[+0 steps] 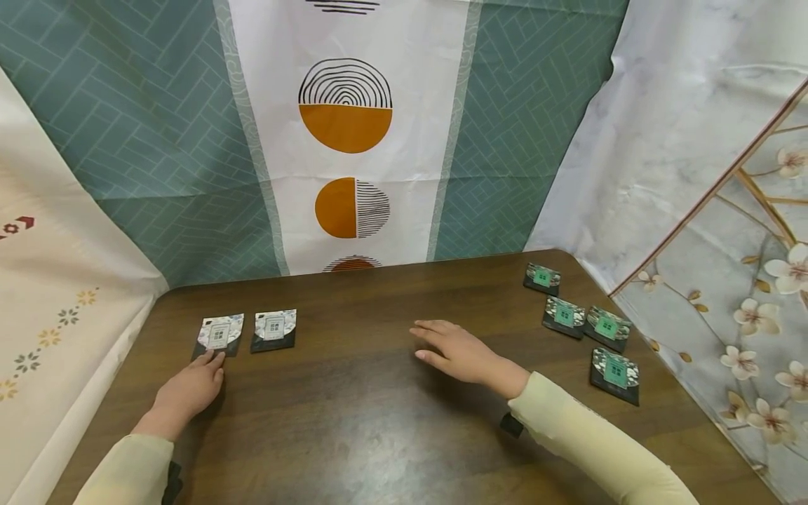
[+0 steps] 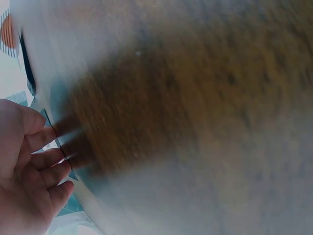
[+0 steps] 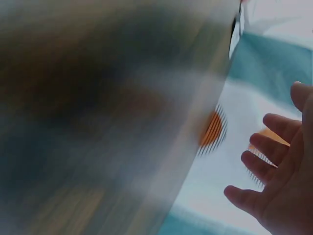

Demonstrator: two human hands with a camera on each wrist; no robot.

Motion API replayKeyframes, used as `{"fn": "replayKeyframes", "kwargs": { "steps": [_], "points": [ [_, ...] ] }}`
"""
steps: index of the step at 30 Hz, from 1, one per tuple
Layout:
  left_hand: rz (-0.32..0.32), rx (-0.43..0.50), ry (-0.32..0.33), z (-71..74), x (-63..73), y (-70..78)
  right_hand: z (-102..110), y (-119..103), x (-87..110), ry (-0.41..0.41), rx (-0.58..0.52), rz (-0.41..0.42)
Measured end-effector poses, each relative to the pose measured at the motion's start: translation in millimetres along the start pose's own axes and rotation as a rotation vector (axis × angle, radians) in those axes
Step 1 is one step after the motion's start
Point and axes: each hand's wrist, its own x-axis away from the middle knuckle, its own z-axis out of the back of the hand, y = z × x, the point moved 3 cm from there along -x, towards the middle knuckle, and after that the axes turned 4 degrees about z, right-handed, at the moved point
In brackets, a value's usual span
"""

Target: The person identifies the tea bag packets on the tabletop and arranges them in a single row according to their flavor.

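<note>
At the left of the table, my left hand (image 1: 192,387) has its fingertips on the near edge of a flat square packet (image 1: 222,330) with a black lower band and a pale printed top. The left wrist view shows those fingers (image 2: 51,159) lightly bent against the packet's thin edge. Just right of it lies a matching packet (image 1: 275,328). My right hand (image 1: 466,354) hovers over the middle of the table, palm down, fingers stretched and holding nothing. Its spread fingers (image 3: 264,147) also show in the right wrist view.
Toward the right edge of the brown wooden table (image 1: 353,393) lie several green-labelled packets, among them a far one (image 1: 541,278), a middle one (image 1: 607,327) and a near one (image 1: 615,375). Patterned cloth (image 1: 505,140) hangs behind the table, with more cloth at both sides.
</note>
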Motion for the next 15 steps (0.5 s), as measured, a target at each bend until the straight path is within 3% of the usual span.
{"fn": "replayKeyframes", "kwargs": {
  "steps": [10, 15],
  "points": [
    [0.000, -0.006, -0.003, 2.0, 1.8, 1.4, 12.1, 58.6, 68.1, 0.110, -0.015, -0.231],
    [-0.001, -0.002, 0.001, 2.0, 1.8, 1.8, 19.3, 87.6, 100.1, 0.113, 0.022, -0.337]
  ]
}}
